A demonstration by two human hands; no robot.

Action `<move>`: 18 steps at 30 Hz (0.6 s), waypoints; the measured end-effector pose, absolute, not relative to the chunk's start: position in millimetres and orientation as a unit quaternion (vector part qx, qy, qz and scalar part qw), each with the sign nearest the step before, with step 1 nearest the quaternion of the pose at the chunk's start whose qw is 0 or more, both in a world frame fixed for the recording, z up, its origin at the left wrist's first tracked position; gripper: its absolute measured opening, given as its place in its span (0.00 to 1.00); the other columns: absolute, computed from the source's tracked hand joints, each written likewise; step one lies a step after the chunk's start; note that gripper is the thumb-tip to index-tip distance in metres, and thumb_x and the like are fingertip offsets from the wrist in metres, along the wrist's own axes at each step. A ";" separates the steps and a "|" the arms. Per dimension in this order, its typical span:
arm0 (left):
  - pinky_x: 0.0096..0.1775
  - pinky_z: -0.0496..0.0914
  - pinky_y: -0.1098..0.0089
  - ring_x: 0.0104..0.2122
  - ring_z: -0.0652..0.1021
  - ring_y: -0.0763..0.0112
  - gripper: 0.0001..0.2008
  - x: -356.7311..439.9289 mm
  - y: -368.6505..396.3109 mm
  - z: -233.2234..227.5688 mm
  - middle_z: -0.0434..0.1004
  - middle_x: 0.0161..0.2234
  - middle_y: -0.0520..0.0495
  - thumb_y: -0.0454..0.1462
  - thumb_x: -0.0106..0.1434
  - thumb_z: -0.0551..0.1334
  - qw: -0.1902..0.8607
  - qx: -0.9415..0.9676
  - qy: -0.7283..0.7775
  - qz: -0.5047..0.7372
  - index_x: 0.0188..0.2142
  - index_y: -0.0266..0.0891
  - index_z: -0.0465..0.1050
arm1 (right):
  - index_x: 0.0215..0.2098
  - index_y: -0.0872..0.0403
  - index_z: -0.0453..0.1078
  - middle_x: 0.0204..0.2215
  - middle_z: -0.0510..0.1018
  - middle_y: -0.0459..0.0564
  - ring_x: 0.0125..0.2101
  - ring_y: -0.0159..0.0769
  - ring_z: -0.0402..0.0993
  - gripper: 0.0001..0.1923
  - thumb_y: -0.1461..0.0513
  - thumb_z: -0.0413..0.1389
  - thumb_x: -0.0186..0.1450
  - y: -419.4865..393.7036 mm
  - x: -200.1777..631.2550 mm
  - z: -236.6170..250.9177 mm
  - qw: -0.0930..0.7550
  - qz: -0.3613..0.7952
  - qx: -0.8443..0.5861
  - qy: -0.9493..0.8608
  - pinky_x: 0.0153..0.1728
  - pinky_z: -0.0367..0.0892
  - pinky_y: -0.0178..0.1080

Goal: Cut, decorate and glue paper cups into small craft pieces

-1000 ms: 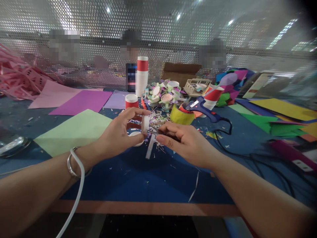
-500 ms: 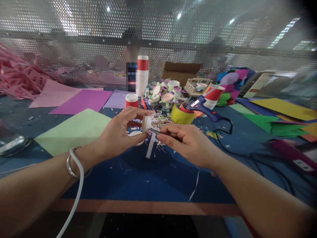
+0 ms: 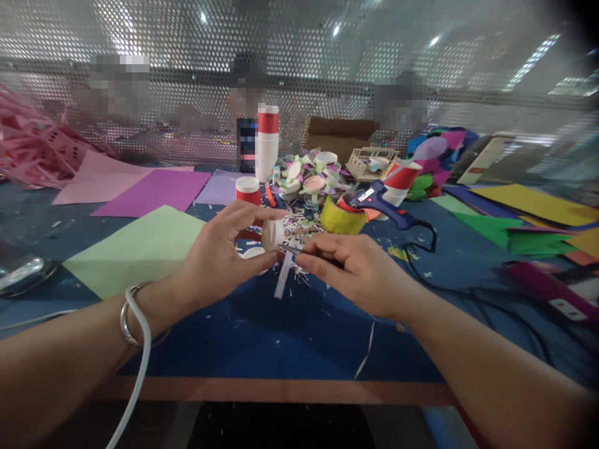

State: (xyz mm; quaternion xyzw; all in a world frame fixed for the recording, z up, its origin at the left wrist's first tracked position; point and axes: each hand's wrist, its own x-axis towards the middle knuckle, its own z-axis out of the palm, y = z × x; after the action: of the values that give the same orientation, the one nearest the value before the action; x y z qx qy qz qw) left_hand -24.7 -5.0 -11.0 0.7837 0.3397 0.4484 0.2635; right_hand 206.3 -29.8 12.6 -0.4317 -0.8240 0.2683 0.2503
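Note:
My left hand (image 3: 222, 249) pinches a short round white piece (image 3: 272, 235), apparently a cut-off paper cup bottom, on edge between thumb and fingertips. From the closed fingers of my right hand (image 3: 350, 265) a thin, pointed grey metal blade (image 3: 291, 249) sticks out, its tip at the cup bottom's lower edge. The rest of that tool is hidden in the hand. Beneath, a white strip (image 3: 283, 274) lies on the blue table among paper scraps. Another white disc (image 3: 255, 252) lies partly hidden behind my left hand.
Behind stand a red-and-white paper cup (image 3: 248, 190), a cup stack (image 3: 267, 146) and a heap of decorated cup pieces (image 3: 313, 178). A blue glue gun (image 3: 381, 202) rests on a yellow ring (image 3: 341, 218), its cord trailing right. Coloured sheets (image 3: 150, 190) lie on both sides.
The cup bottom has turned slightly in my left fingers, showing more of its outer side. My right hand and the blade have hardly moved. The whole view has shifted a little.

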 end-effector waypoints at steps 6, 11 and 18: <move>0.50 0.79 0.60 0.47 0.78 0.63 0.23 -22.8 -2.1 -13.5 0.75 0.48 0.44 0.33 0.58 0.70 0.300 0.765 0.338 0.459 0.52 0.41 0.70 | 0.30 0.54 0.69 0.23 0.65 0.43 0.24 0.29 0.59 0.21 0.48 0.52 0.72 -25.9 208.7 14.0 0.244 0.287 -0.440 -0.815 0.25 0.54 0.36; 0.52 0.78 0.59 0.50 0.78 0.62 0.21 -22.1 -1.1 -15.8 0.74 0.49 0.44 0.32 0.59 0.70 0.313 0.770 0.322 0.453 0.51 0.41 0.70 | 0.28 0.53 0.67 0.22 0.61 0.41 0.23 0.28 0.55 0.23 0.45 0.52 0.71 -23.4 211.7 15.4 0.248 0.313 -0.444 -0.802 0.24 0.51 0.37; 0.56 0.76 0.57 0.52 0.77 0.61 0.21 -22.2 -4.4 -13.5 0.74 0.52 0.45 0.32 0.60 0.68 0.297 0.794 0.306 0.434 0.53 0.44 0.71 | 0.29 0.53 0.67 0.19 0.57 0.39 0.20 0.27 0.53 0.24 0.44 0.53 0.70 -23.1 211.5 15.9 0.241 0.349 -0.448 -0.787 0.22 0.49 0.37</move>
State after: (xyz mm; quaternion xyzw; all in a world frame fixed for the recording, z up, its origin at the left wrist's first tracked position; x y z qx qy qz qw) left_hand -22.2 -4.4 -13.5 0.7936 0.3063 0.4340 0.2967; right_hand 211.5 -23.1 15.9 -0.4478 -0.7872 0.3491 0.2407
